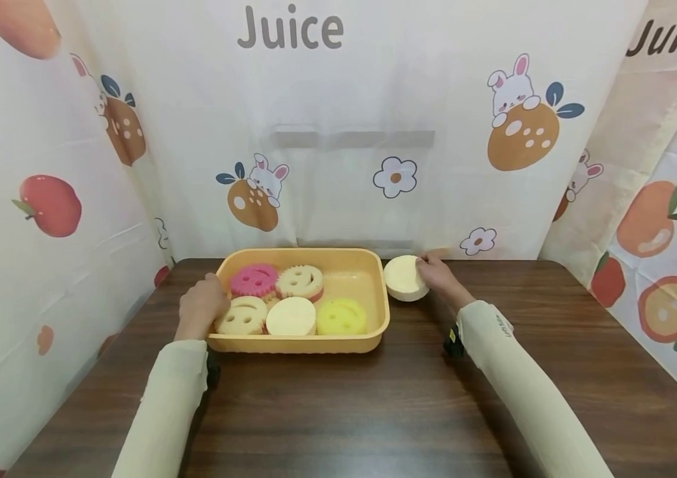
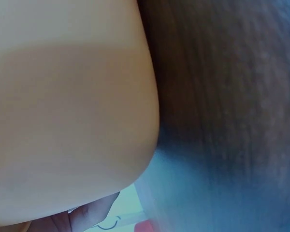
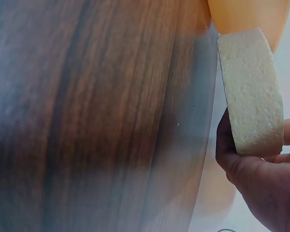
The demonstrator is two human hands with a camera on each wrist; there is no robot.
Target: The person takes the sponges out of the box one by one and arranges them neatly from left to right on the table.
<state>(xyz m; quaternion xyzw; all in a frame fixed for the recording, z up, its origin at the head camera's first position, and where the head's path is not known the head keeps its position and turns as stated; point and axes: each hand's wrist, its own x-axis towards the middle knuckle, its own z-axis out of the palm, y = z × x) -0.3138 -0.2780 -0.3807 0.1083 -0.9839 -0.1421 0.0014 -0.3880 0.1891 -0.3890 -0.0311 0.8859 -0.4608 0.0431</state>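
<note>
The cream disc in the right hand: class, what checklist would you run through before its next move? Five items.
1. Right hand grips the cream disc: ok.
2. Left hand holds the tray at its left side: ok.
3. Bare space in the tray's far right corner: ok.
4. Cream disc inside the tray: not ok; it is outside, to the right.
5. Cream disc clear of the table: cannot tell.
</note>
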